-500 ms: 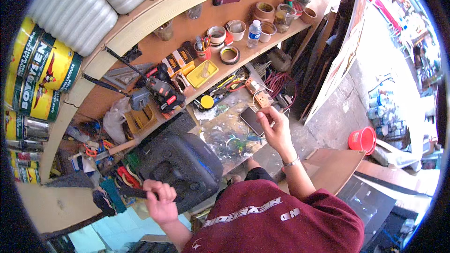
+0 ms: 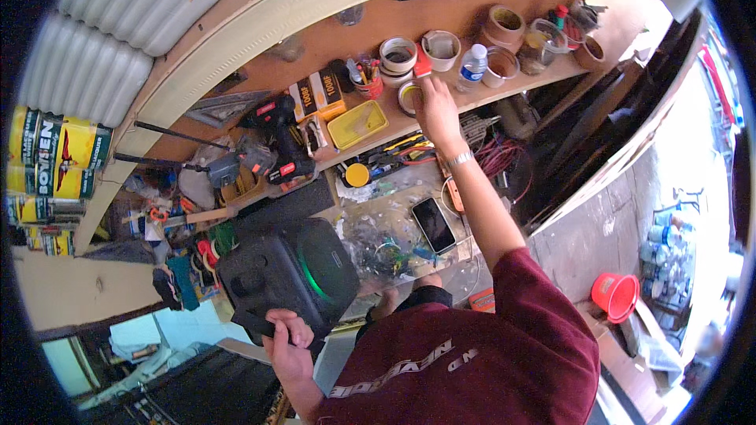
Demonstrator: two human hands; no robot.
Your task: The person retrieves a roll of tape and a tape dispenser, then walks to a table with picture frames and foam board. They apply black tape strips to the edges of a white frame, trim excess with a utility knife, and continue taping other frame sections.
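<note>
Stretched thin — big speaker low, small roll high.

Left hand (image 2: 290, 340) clamped on black speaker (image 2: 287, 277) at counter (image 2: 409, 212) edge — could tip off if grip slackens. Right hand (image 2: 435, 106) up on shelf (image 2: 551, 71), fingers closing on tape roll (image 2: 410, 97); might knock water bottle (image 2: 472, 63) beside.

Right hand (image 2: 435, 107) reaching tape roll (image 2: 409, 97) on shelf (image 2: 543, 79); left hand (image 2: 289, 344) gripping black speaker (image 2: 287, 277).

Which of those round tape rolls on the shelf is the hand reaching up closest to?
The right hand touches the small roll lying lowest on the shelf; the others sit higher.
</note>
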